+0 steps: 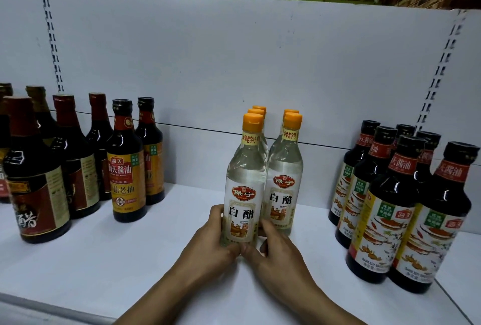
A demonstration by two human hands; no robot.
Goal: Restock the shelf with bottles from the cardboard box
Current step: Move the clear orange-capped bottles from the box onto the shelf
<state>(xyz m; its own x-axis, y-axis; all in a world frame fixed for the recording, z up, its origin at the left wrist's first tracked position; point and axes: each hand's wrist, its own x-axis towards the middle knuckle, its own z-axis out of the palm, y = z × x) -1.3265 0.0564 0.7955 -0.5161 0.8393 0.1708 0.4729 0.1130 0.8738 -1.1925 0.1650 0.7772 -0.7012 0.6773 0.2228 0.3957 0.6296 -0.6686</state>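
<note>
Both hands are on the front vinegar bottle [244,189]. Your left hand [210,244] wraps its lower left side and your right hand [273,252] wraps the lower right. Your thumbs meet at the front of the base. It's a two-handed grasp with fingers curled round the glass.

Position: the bottle stands upright on the white shelf [104,259], about mid-width, set back from the front edge. It heads the left column of a clear-bottle block, with two more orange caps in line behind it. The right column is two deep. Its front one, the neighbour bottle [285,179], sits just beside yours and slightly further back. I can't tell if they touch.

Contents: all five clear bottles are capped and hold colourless liquid. The fill level isn't readable.

Look: orange cap, yellow neck band with red characters, white front label. The label has a red-orange oval logo, big black 白醋 and a small picture panel low down. Your hands cover the label's lower corners.

Left of the block, well apart: dark capped bottles. The nearest is the red-label bottle [33,181], and the yellow-label soy bottles [126,168] stand closer to the middle.

Right, also well apart: the dark soy sauce cluster [390,207], with black caps and white illustrated labels. I can't tell whether the dark colour is the glass or the liquid.
</note>
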